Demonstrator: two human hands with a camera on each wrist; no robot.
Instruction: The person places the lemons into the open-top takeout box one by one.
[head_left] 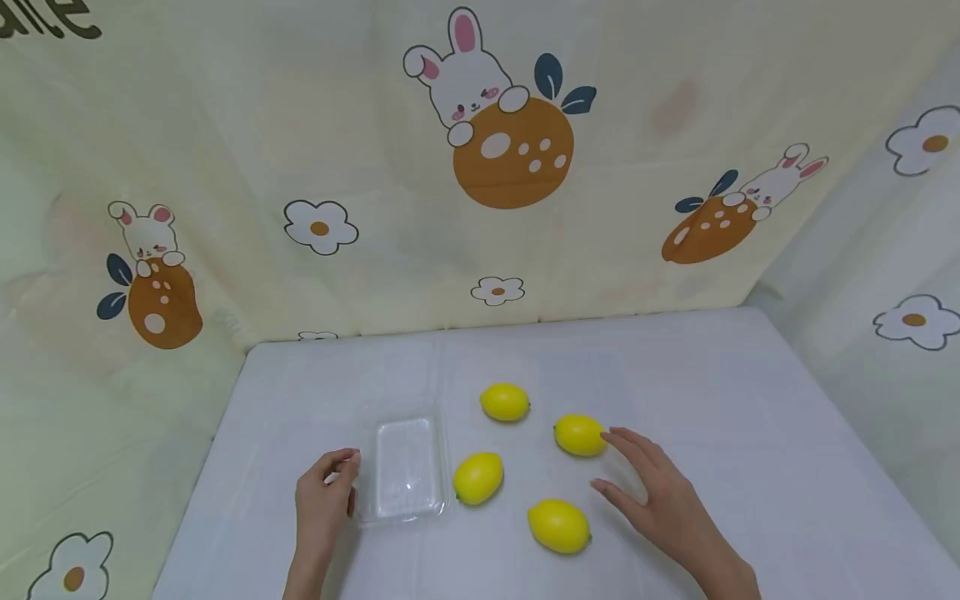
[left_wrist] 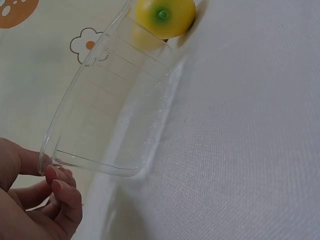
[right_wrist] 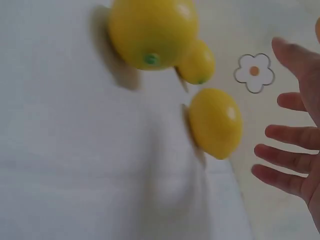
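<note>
The left hand (head_left: 322, 496) pinches the rim of a clear plastic box (head_left: 408, 468), with the thumb on one side and curled fingers on the other. The right hand (head_left: 662, 493) is loose and holds nothing; its fingers are spread, with a wide gap between thumb and forefinger. From the head, its fingertips overlap the edge of the right-hand lemon (head_left: 578, 436), but the right wrist view shows them apart from the fruit.

The left wrist rises almost straight up to the box's left side; the right arm slants inward above the white table (head_left: 675, 367). One lemon (head_left: 477, 478) lies just beside the box, a second lemon (head_left: 505, 402) farther back, a third lemon (head_left: 559, 527) nearest the person.
</note>
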